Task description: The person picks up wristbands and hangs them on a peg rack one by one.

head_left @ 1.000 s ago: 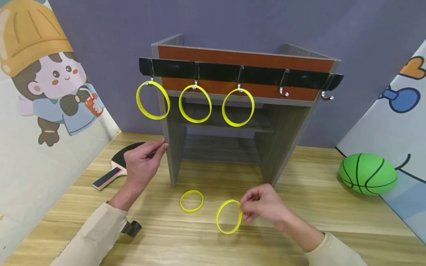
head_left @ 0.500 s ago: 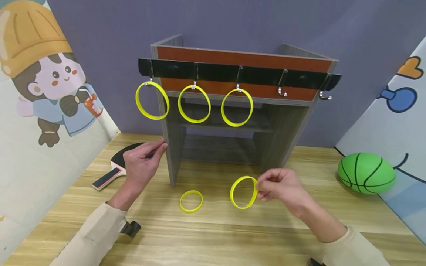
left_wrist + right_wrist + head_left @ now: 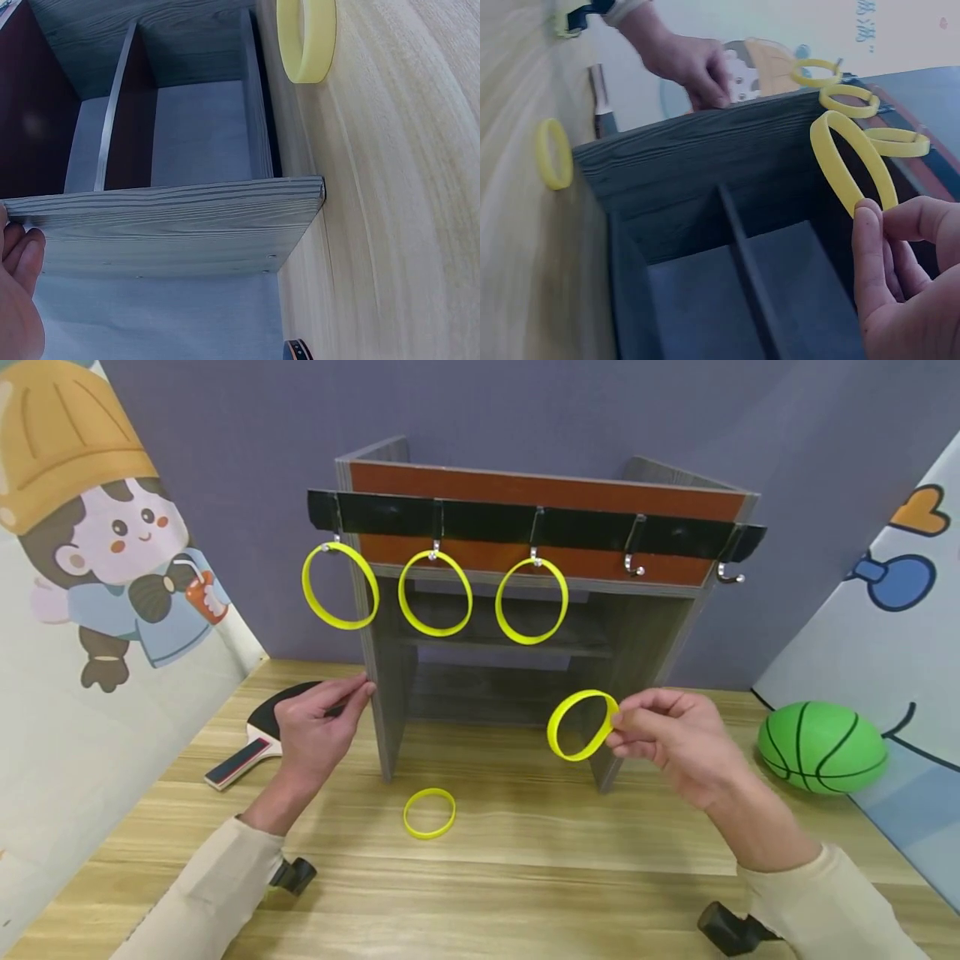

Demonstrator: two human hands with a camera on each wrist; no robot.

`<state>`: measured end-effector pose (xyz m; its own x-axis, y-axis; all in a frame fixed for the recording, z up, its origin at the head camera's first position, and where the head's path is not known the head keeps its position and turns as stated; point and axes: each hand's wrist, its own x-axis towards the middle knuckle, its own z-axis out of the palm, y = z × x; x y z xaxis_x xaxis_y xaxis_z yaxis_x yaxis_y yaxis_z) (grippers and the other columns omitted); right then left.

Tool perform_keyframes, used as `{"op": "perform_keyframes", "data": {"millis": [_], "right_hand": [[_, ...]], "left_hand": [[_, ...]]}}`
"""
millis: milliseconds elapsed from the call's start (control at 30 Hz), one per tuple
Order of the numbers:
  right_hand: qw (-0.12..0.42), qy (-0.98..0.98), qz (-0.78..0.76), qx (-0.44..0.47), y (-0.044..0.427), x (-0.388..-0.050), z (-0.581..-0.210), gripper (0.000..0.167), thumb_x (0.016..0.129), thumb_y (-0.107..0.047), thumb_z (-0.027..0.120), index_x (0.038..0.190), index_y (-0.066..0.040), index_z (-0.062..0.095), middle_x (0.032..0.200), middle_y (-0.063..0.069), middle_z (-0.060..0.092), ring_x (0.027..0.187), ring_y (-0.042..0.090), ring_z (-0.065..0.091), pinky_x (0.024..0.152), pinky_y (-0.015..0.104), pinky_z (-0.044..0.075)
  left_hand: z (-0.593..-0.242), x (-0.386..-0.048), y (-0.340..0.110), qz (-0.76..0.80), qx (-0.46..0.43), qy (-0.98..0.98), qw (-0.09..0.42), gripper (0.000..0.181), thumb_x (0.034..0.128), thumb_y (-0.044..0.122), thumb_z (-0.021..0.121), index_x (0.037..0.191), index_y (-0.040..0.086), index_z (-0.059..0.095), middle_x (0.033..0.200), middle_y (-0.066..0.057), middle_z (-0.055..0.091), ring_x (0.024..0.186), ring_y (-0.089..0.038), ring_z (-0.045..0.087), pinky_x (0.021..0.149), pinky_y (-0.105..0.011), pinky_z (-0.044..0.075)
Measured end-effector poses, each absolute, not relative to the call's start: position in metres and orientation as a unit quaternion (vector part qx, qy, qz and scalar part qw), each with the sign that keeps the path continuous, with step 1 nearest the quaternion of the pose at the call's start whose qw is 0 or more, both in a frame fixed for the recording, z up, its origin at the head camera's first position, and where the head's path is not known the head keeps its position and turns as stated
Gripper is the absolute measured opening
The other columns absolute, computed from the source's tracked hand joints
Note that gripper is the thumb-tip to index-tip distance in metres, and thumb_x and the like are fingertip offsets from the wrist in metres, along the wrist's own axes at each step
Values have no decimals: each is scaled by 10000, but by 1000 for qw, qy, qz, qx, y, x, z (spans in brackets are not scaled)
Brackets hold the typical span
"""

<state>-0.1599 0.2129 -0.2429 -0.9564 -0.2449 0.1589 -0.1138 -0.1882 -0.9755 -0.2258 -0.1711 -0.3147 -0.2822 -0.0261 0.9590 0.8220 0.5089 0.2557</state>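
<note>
Three yellow plastic-looking rings (image 3: 438,633) hang from the three leftmost metal hooks on a black strip (image 3: 487,521), which runs across the front of a grey wood-grain shelf unit (image 3: 386,718) with a reddish-brown upper panel. The two hooks on the right, the fourth hook (image 3: 634,567) and the fifth hook (image 3: 730,575), are bare.

A fourth yellow ring (image 3: 554,732) is held at its right side by the right hand (image 3: 678,743), pinched between thumb and fingers. It is held tilted above the pale wooden tabletop (image 3: 525,893), below the fourth hook and well apart from it. A fifth yellow ring (image 3: 427,836) lies flat on the tabletop, near and left of centre.

The fingers of the left hand (image 3: 318,727) are curled, and the front edge of the unit's left side panel appears to be gripped by their tips and thumb.

By this count, the hanging is judged just over half done: three rings are placed, and two rings are left for two hooks.

A black table-tennis bat (image 3: 264,737) lies at far left; a green ball (image 3: 821,747) rests at far right.
</note>
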Motion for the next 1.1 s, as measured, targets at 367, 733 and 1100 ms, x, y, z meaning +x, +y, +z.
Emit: {"op": "perform_keyframes", "data": {"millis": [367,733,1100], "right_hand": [[8,587,-800,-126,219,-160,-211,65,882,70,621,869,59,684,775,175,678,675,246,684,668,319,553],[-14,516,-847,-128,220,-166,-190,100,902,86,581,899,92,681,811,196,680,677,269,683,662,314,552],[-60,529,-845,-45,219,-168,-171,244,819,-34,739,1032,55,662,898,170,659,734,250,673,726,308,540]], "left_hand": [[-314,-225,-174,-408,-287,-693,521,191,716,-94,775,890,-18,758,832,-75,719,682,-213,685,667,-142,487],[-315,-226,-173,-411,-292,-692,516,186,725,-98,765,897,-26,754,836,-80,718,684,-219,686,666,-148,490],[-314,-225,-173,-412,-289,-697,510,184,735,-93,760,903,-20,755,850,-74,719,698,-208,686,664,-144,488]]}}
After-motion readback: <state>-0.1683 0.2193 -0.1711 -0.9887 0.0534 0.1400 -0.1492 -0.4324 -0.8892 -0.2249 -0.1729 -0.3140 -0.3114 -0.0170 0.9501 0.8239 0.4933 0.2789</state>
